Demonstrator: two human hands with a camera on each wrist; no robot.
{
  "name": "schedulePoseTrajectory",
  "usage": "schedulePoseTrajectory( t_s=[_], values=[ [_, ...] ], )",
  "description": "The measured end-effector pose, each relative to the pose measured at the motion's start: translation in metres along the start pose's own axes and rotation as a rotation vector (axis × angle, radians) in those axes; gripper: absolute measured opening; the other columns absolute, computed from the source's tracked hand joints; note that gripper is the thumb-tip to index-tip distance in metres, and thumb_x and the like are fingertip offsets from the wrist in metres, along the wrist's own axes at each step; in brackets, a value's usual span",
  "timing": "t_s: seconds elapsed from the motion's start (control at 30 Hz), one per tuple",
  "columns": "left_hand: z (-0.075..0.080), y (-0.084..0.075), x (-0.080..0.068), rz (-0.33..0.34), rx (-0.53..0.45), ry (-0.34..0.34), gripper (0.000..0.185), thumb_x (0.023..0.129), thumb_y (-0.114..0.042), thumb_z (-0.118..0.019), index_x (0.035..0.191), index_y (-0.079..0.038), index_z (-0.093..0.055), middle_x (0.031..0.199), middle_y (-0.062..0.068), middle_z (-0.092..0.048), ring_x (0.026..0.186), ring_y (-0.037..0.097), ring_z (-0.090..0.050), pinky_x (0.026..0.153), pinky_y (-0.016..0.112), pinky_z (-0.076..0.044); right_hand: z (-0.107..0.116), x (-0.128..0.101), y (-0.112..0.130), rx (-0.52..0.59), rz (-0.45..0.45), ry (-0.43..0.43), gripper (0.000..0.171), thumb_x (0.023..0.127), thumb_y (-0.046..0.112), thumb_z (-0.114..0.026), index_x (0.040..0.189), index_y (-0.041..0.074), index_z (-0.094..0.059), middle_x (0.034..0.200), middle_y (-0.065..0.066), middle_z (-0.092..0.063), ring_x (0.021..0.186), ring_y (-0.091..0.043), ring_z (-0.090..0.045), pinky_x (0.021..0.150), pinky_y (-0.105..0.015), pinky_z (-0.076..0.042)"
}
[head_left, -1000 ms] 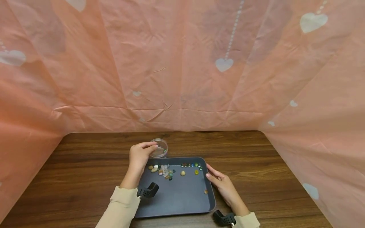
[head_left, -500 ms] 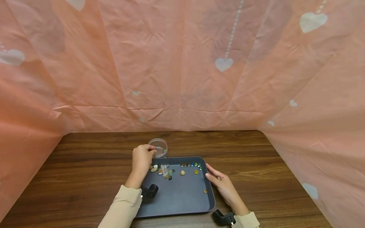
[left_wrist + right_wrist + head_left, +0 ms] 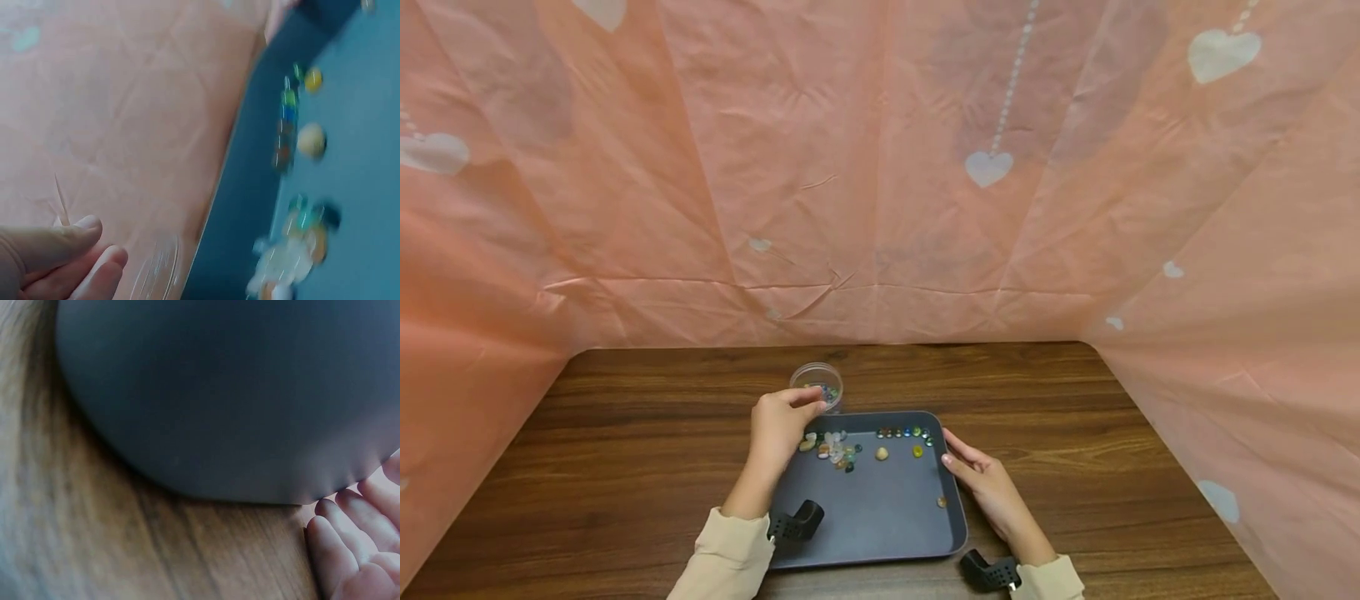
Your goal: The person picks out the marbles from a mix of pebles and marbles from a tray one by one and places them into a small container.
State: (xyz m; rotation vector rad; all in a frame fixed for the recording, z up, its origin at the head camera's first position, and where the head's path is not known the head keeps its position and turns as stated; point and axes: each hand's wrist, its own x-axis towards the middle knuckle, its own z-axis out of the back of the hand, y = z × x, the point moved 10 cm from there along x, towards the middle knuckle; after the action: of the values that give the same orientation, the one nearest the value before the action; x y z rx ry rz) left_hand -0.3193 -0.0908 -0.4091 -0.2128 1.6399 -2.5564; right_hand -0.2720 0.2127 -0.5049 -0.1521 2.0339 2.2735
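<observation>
A dark grey tray lies on the wooden table. At its far end lie a cluster of small stones, a row of glass beads, a tan stone and a yellow bead. Just behind the tray's far left corner stands a small clear cup with a few beads in it. My left hand hovers beside the cup, fingers loosely bent; the blurred left wrist view shows nothing between thumb and fingers. My right hand lies flat against the tray's right edge.
Pink sheeting with white hearts closes off the back and both sides of the table. One lone bead lies near the tray's right wall. Black wrist mounts sit at both cuffs.
My left hand has come back from over the cup toward the tray's far left corner, and its fingers have uncurled a little. The right hand has stayed put.
</observation>
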Motion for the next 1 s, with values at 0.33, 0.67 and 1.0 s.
schedulePoseTrajectory(
  t_s=[0.33,0.67,1.0],
  values=[
    [-0.061,0.000,-0.047,0.006,-0.260,0.223,0.024,0.083,-0.002,-0.076,0.106,0.007,-0.074,0.099,0.020,-0.076,0.087,0.020,-0.074,0.068,0.022,-0.056,0.002,0.001,0.001,-0.002,-0.005,0.001,0.051,0.097,0.018,-0.064,0.145,0.008,-0.051,0.151,-0.007,-0.048,0.136,-0.018,-0.047,0.091,-0.009,-0.045],
    [-0.122,-0.009,-0.083,-0.103,-0.197,0.398,0.022,0.078,-0.001,-0.079,0.098,0.006,-0.076,0.092,0.018,-0.077,0.090,0.025,-0.074,0.068,0.022,-0.056,0.001,0.001,0.002,-0.001,-0.010,0.008,0.051,0.097,0.019,-0.064,0.145,0.008,-0.050,0.150,-0.007,-0.048,0.137,-0.022,-0.046,0.090,-0.009,-0.046],
    [-0.160,-0.011,-0.096,-0.136,-0.106,0.459,0.021,0.072,0.001,-0.082,0.093,0.004,-0.078,0.087,0.013,-0.078,0.085,0.018,-0.074,0.068,0.021,-0.055,0.001,0.000,0.002,0.001,-0.014,0.005,0.050,0.097,0.018,-0.064,0.144,0.010,-0.052,0.148,-0.006,-0.051,0.137,-0.020,-0.045,0.093,-0.008,-0.042]
  ],
)
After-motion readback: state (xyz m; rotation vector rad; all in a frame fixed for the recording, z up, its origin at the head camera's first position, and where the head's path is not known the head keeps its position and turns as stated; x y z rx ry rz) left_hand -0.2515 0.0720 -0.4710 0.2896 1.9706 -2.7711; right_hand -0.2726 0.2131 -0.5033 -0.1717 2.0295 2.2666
